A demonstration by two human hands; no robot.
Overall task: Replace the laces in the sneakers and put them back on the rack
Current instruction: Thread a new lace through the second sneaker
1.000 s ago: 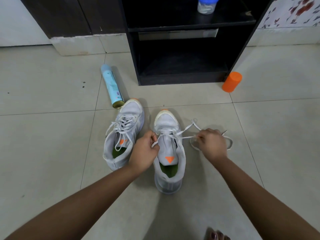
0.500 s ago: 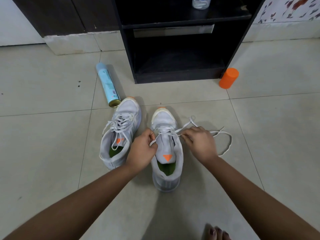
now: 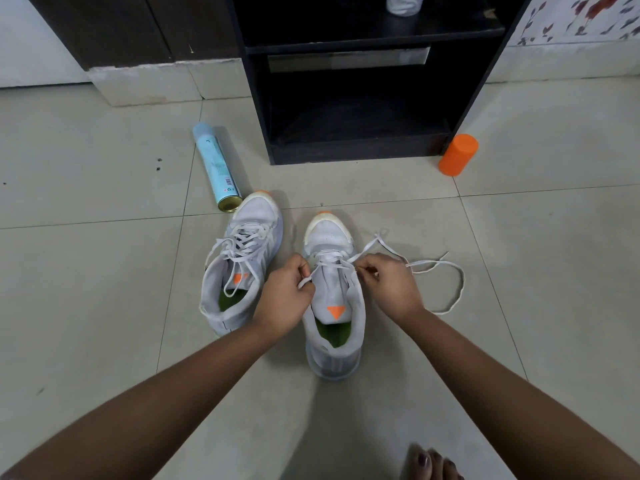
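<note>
Two hands work at one sneaker on the tiled floor (image 3: 104, 289). The left hand (image 3: 282, 299) is curled, thumb and forefinger pinching a short white end of the lace (image 3: 424, 264) at the left edge of the right sneaker (image 3: 334, 296), beside its upper eyelets. The right hand (image 3: 388, 285) is likewise curled and pinches the same lace at the shoe's right edge; whether the tip is entering an eyelet cannot be told. Beyond the right hand the loose length runs out to the right and lies in an open loop on the tile. The right sneaker stands upright, toe pointing far, laced only across its lower rows, tongue raised with an orange triangle showing and a green insole visible.

The left sneaker (image 3: 242, 268) stands just beside it, apart from it, toe angled far-right, fully laced with loose ends draped into the opening. A light-blue spray can (image 3: 216, 168) lies on its side, its gold base near that shoe's toe. The black rack (image 3: 346, 155) stands far centre, its lower compartment holding no shoe. A clear jar (image 3: 403, 3) sits on its upper shelf, partly cut off. An orange cylinder (image 3: 458, 154) rests at the rack's right corner. Bare toes (image 3: 427, 460) show at the near edge.
</note>
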